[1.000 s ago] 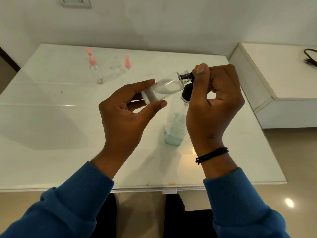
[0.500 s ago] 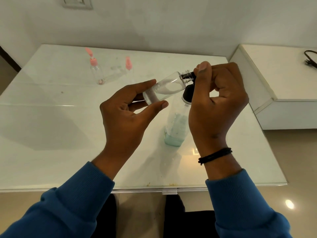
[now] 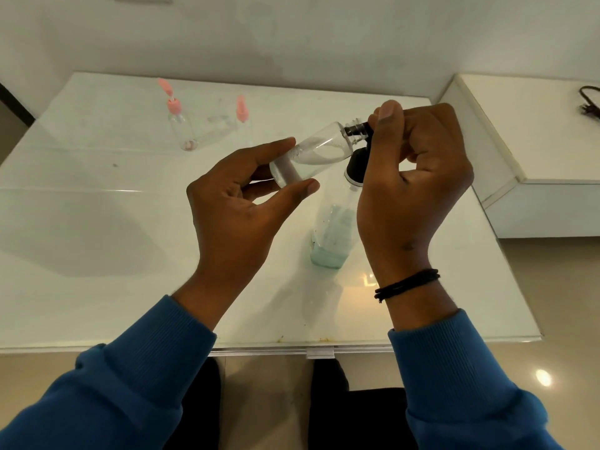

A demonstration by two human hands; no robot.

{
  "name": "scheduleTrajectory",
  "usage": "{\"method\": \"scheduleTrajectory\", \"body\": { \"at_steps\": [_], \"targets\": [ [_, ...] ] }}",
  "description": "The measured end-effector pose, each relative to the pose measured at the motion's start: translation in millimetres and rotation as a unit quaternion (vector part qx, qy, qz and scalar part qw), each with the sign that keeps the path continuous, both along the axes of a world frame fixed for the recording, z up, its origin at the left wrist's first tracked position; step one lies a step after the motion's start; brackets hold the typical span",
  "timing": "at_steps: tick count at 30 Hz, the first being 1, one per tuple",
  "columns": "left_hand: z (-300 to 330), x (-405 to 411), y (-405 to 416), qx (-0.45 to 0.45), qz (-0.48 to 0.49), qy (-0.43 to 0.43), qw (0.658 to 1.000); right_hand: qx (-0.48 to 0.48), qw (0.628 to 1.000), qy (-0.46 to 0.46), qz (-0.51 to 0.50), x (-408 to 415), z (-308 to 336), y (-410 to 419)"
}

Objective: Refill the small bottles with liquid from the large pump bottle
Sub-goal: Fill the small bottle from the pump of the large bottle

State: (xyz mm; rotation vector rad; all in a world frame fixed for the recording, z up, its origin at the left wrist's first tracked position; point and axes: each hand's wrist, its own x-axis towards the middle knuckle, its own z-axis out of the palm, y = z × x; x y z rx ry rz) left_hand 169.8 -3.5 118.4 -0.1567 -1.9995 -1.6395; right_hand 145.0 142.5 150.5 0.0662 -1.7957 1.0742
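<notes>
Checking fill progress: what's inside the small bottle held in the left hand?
The small bottle, tilted in the left hand, holds some clear liquid pooled along its lower side. The right hand covers the pump head, so no flow at the black nozzle can be seen.

A small clear bottle [image 3: 311,154] is held tilted above the large pump bottle [image 3: 334,232], its open threaded neck met by the black pump nozzle [image 3: 355,129]; a little liquid is seen inside. The large pump bottle is stood upright, clear, with pale blue liquid low in its base. Two small pink-topped bottles [image 3: 180,125] [image 3: 242,116] are stood well behind it to the left.
</notes>
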Motion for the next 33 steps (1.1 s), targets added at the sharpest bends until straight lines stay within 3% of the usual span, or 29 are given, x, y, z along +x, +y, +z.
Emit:
{"method": "scheduleTrajectory", "body": {
  "at_steps": [33],
  "targets": [
    [-0.3,0.0,0.7,0.004,-0.011,0.003,1.000,0.010,1.000,0.010,0.001,-1.7,0.7,1.6]
  ]
}}
